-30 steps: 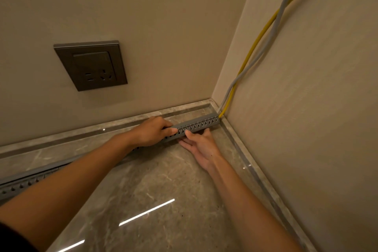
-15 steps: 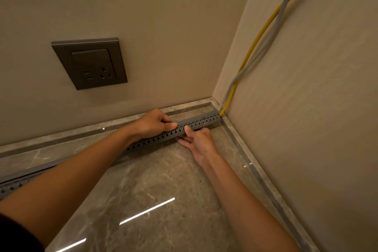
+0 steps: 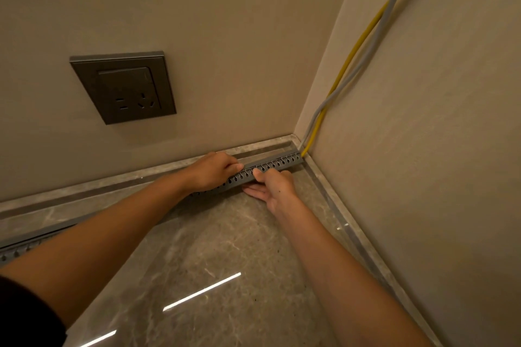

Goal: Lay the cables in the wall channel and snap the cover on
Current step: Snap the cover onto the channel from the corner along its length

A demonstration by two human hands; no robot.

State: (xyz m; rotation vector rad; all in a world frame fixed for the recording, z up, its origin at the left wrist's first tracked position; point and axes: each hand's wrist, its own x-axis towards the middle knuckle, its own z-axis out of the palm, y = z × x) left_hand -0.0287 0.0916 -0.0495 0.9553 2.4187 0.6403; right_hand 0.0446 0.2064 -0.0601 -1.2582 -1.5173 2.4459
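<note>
Channel (image 3: 270,166) at frame centre, by floor corner | left hand (image 3: 214,170) clasped over it | right hand (image 3: 275,184) pinching its slotted side | cables (image 3: 355,65) upper right

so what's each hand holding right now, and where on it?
Both grip the grey slotted channel near its corner end: left hand over the top edge, right hand pinching the slotted front face, thumb on it, fingers underneath.

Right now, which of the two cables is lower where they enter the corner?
The yellow cable; it runs beneath the grey cable and reaches the channel end.
</note>
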